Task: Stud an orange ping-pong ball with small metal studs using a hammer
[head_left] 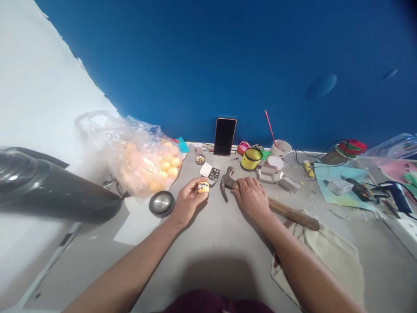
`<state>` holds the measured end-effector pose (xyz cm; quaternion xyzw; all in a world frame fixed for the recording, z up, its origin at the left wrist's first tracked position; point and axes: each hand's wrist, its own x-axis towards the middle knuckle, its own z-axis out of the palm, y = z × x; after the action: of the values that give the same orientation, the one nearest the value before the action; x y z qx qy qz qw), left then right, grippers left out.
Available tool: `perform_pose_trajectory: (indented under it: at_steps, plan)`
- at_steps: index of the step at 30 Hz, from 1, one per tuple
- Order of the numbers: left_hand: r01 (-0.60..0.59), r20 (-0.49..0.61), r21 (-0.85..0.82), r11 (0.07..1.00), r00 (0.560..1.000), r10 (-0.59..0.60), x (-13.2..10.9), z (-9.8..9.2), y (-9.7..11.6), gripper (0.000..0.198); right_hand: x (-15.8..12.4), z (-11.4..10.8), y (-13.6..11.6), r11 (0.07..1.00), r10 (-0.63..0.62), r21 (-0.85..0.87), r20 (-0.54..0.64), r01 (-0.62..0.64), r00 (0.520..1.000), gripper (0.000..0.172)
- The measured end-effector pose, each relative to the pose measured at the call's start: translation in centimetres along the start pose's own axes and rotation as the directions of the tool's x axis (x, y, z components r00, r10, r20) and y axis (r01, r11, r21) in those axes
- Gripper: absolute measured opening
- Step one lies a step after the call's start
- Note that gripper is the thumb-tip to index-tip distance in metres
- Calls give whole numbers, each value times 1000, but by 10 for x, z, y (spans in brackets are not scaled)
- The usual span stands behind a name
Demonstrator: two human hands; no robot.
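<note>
My left hand (188,201) is closed around a small yellow ball (203,187) studded with dark bits, held just above the grey floor. My right hand (251,197) lies on top of a hammer (289,211), fingers curled over the wooden handle close to the metal head (225,184). The hammer lies flat, its handle running to the right. A small white open box of dark studs (212,173) sits just beyond the ball.
A clear plastic bag of yellow balls (143,163) lies at the left, a round metal lid (162,203) in front of it. A phone (224,136) leans on the blue wall. Cups, a yellow tin (250,158), cables and a cloth (329,256) crowd the right.
</note>
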<state>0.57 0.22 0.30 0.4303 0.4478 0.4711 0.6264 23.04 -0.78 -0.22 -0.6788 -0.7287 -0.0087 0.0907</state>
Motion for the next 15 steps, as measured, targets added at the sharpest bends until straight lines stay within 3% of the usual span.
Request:
perform_pose_trajectory:
  at_steps: [3,8,10,13,15]
  plan:
    - [-95,-57,261,961,992,114,1,-3,-1,45,-1,-3,0,1000,-9,-13,-28,8,1000,13]
    - [-129,-24,407,904,988,152,5,-5,-10,44,-10,-24,4,997,-4,74,-136,14,991,13]
    - [-158,-16,455,876,982,186,4,-3,-12,40,-15,-35,5,989,-84,100,-231,109,969,15]
    - [-209,16,496,843,972,233,0,0,-10,35,-22,-45,2,946,-213,144,-400,291,891,13]
    - [-258,71,510,821,963,259,-2,1,-7,33,-25,-48,-3,912,-275,165,-435,376,857,16]
